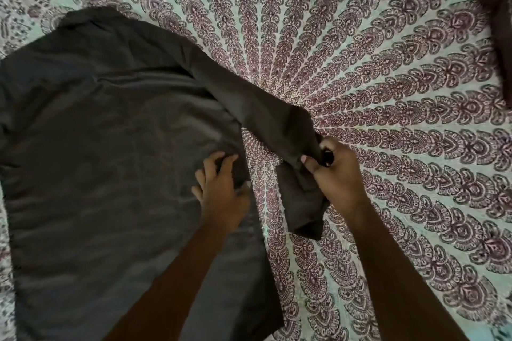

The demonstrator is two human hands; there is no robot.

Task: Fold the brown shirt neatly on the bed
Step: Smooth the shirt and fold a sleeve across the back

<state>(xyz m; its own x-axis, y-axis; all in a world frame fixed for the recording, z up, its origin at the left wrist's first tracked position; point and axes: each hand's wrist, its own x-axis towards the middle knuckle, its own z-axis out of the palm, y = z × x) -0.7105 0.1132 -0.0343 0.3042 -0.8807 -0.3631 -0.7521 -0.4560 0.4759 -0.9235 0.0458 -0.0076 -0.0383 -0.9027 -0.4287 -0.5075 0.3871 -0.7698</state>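
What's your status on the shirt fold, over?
Left hand on edge of brown shirt, grip unclear. Right hand grips sleeve near cuff. Shirt flat, unfolded. Dark cloth far corner, clear of work.
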